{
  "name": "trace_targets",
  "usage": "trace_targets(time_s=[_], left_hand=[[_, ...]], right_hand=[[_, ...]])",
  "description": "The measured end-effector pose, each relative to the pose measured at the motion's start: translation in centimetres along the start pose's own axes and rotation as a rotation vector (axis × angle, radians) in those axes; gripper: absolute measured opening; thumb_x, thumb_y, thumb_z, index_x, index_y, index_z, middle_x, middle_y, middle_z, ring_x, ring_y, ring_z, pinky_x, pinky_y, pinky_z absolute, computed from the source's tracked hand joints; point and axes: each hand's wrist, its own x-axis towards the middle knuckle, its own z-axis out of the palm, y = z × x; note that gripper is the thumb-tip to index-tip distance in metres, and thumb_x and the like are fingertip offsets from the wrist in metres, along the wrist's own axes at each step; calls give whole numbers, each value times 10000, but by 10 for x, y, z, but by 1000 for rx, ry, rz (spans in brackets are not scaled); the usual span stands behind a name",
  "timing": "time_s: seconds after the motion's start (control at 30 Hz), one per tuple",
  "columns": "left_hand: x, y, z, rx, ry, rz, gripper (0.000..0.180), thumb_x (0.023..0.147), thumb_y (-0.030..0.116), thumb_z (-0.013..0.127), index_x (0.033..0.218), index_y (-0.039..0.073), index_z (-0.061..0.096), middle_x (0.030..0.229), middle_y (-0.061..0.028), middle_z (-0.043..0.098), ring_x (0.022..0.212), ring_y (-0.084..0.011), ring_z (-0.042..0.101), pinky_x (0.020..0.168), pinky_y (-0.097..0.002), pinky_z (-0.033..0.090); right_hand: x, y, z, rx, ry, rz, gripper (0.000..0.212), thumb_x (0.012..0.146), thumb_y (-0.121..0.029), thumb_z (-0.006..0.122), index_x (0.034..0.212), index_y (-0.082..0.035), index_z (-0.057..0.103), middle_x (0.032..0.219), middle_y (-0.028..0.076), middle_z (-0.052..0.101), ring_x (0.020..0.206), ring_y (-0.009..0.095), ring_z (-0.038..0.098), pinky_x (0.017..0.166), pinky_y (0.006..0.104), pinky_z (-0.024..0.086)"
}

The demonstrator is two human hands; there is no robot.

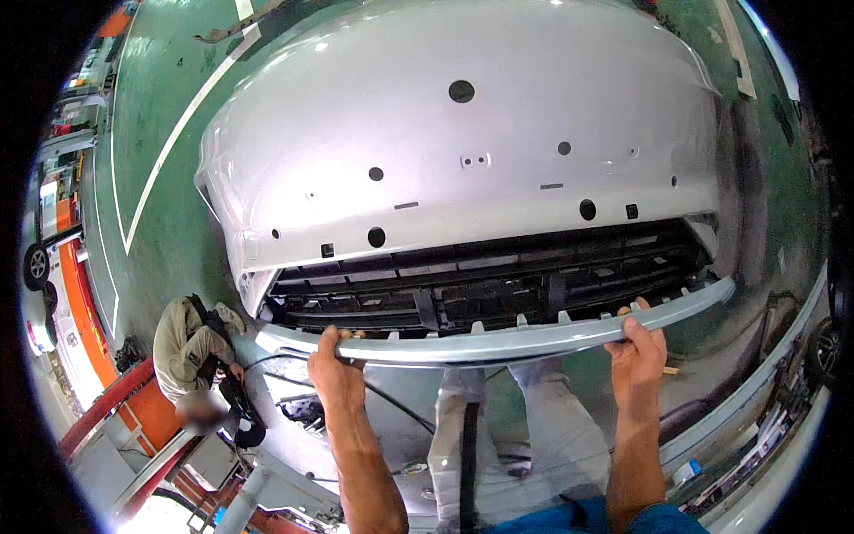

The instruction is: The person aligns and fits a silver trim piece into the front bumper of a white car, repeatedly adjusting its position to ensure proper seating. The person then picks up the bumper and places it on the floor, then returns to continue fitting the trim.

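A long, curved silver trim strip (498,344) with small tabs along its far edge spans the space before me. My left hand (337,372) grips it left of the middle, fingers closed over the edge. Nearer its right end, my right hand (639,354) holds it with the thumb on top and the fingers partly behind. Just beyond the strip is a large silver car bumper cover (498,125) with round and square holes. A black slatted grille (356,287) fills the opening along its near side. Whether the strip touches the bumper cover, I cannot tell.
At the left, a crouching person (189,343) in beige clothes handles a dark part (238,400). Black hoses or cables (400,405) lie near my legs. A red-and-white structure (151,414) stands at the lower left. Parts line a rack (756,463) at the right. The floor (169,80) is green with white lines.
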Motion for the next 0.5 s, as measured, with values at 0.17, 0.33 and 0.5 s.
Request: trace_targets(time_s=[0.17, 0.33, 0.5], left_hand=[[11, 1, 11, -34, -57, 24, 183, 952, 136, 593, 971, -46, 604, 882, -125, 636, 879, -281, 661, 785, -416, 569], [22, -3, 17, -57, -79, 10, 256, 962, 147, 595, 1081, -75, 547, 1007, -175, 643, 901, -315, 663, 770, -457, 566], [36, -11, 12, -44, -66, 36, 277, 973, 154, 600, 1099, -82, 527, 1017, -180, 639, 909, -322, 657, 779, -465, 565]], right_hand=[[17, 1, 11, -1, 14, 4, 627, 914, -127, 600, 1441, 77, 328, 1068, 90, 588, 900, 148, 608, 722, 292, 553], [35, 9, 9, -12, 17, 16, 566, 907, -129, 650, 1386, 46, 404, 1087, 92, 621, 900, 153, 635, 698, 289, 566], [41, 18, 11, 8, 23, 29, 515, 914, -115, 650, 1353, 41, 431, 1081, 93, 629, 896, 154, 640, 667, 280, 571]])
